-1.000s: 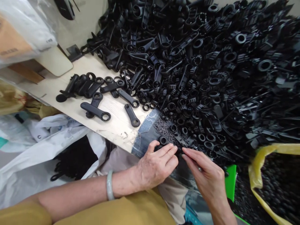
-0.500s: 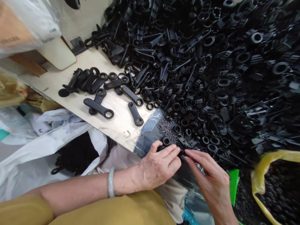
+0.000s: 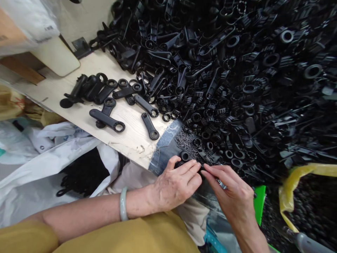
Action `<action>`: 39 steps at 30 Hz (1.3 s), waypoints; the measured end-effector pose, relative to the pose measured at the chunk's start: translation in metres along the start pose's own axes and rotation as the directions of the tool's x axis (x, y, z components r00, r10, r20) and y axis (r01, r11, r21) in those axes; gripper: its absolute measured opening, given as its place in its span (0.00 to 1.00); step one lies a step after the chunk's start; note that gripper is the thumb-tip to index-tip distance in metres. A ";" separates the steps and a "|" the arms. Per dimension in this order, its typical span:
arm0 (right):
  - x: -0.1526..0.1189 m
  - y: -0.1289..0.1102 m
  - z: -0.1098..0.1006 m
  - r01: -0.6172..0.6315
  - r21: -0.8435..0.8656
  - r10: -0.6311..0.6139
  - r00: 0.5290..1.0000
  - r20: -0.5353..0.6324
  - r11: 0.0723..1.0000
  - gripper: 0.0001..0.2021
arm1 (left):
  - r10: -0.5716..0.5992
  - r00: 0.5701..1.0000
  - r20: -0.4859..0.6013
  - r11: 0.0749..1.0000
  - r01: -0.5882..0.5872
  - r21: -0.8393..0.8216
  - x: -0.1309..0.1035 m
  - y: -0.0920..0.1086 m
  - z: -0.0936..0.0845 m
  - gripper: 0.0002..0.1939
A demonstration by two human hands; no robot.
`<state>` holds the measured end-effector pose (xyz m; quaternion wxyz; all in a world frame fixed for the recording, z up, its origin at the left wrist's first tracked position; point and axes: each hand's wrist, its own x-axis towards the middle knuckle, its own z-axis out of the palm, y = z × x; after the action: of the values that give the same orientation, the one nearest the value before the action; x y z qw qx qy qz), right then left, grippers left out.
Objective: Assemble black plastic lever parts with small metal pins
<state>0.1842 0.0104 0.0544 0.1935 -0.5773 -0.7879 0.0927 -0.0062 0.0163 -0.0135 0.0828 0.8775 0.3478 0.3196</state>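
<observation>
My left hand (image 3: pixel 177 184) is closed around a black plastic part (image 3: pixel 184 156), whose ring-shaped end shows above the fingers. Close on its right, my right hand (image 3: pixel 230 189) is closed, with thumb and index finger pinched at the far end of the part; what the fingertips hold is too small to make out. A bit of metal (image 3: pixel 222 184) shows under the right fingers. Beyond the hands lie tiny metal pieces (image 3: pixel 185 142) on a dark surface. Several black arms with ringed ends, one of them a lone arm (image 3: pixel 150 126), rest on the pale board.
A large heap of black parts (image 3: pixel 210 70) covers the back and right. A white bag (image 3: pixel 110 158) with black pieces inside hangs at the left. At the right are a green object (image 3: pixel 259 203), a yellow-rimmed bag (image 3: pixel 285 196) and a grey tool handle (image 3: pixel 313 244).
The view has shifted slightly. My right fingertips sit a little nearer my left hand. The grey handle has come into view at the lower right.
</observation>
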 end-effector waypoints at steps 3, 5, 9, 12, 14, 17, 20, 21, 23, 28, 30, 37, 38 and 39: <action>-0.001 -0.003 0.003 -0.016 0.018 0.016 1.000 -0.024 1.000 0.06 | -0.007 1.000 0.005 1.000 0.007 -0.028 0.000 0.000 -0.001 0.11; -0.002 -0.005 0.006 -0.033 0.054 0.035 0.999 -0.041 0.998 0.05 | -0.019 1.000 0.008 0.998 0.019 -0.052 0.001 0.000 -0.003 0.09; -0.004 -0.008 0.013 -0.103 0.134 0.114 0.991 -0.074 0.986 0.05 | -0.061 0.998 -0.030 0.991 0.057 -0.120 0.003 -0.001 -0.004 0.09; -0.005 -0.008 0.016 -0.157 0.175 0.170 0.983 -0.062 0.972 0.07 | -0.102 0.994 -0.034 0.980 0.095 -0.175 0.006 0.000 -0.004 0.08; -0.007 -0.006 0.015 -0.171 0.187 0.184 0.982 -0.052 0.967 0.09 | -0.126 0.992 -0.032 0.973 0.117 -0.201 0.009 0.000 -0.004 0.07; -0.011 -0.006 0.010 -0.193 0.223 0.217 0.972 -0.089 0.955 0.16 | -0.168 0.985 -0.040 0.959 0.154 -0.237 0.013 0.000 -0.007 0.06; -0.019 -0.012 0.003 -0.179 0.286 0.230 0.960 -0.157 0.941 0.14 | -0.185 0.982 -0.030 0.948 0.171 -0.267 0.016 -0.001 -0.011 0.07; -0.022 -0.015 0.002 -0.172 0.318 0.232 0.959 -0.162 0.932 0.12 | -0.183 0.983 -0.029 0.946 0.168 -0.277 0.017 -0.002 -0.013 0.07; -0.026 -0.021 0.003 -0.188 0.414 0.265 0.955 -0.136 0.891 0.08 | -0.182 0.983 -0.034 0.939 0.164 -0.302 0.018 -0.002 -0.016 0.08; -0.031 -0.032 0.010 -0.315 0.665 0.404 0.914 0.022 0.677 0.07 | -0.121 0.990 -0.075 0.952 0.094 -0.291 0.024 0.003 -0.031 0.05; -0.035 -0.031 0.009 -0.321 0.705 0.420 0.907 0.036 0.632 0.07 | -0.069 0.993 -0.094 0.960 0.041 -0.278 0.025 0.006 -0.036 0.05; -0.059 -0.016 0.010 -0.317 0.706 0.528 0.844 -0.093 0.633 0.06 | -0.017 1.000 -0.007 0.966 0.015 -0.256 0.020 0.013 -0.029 0.07; -0.060 -0.016 0.012 -0.317 0.697 0.522 0.848 -0.096 0.643 0.06 | -0.023 1.000 0.011 0.968 0.025 -0.251 0.020 0.014 -0.026 0.07; -0.061 -0.016 0.014 -0.313 0.683 0.510 0.854 -0.102 0.661 0.06 | -0.031 0.999 0.029 0.968 0.037 -0.248 0.020 0.014 -0.024 0.07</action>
<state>0.1802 -0.0515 0.0355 0.4639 -0.6464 -0.5175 0.3148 -0.0019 0.0174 0.0203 0.2018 0.8579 0.3190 0.3484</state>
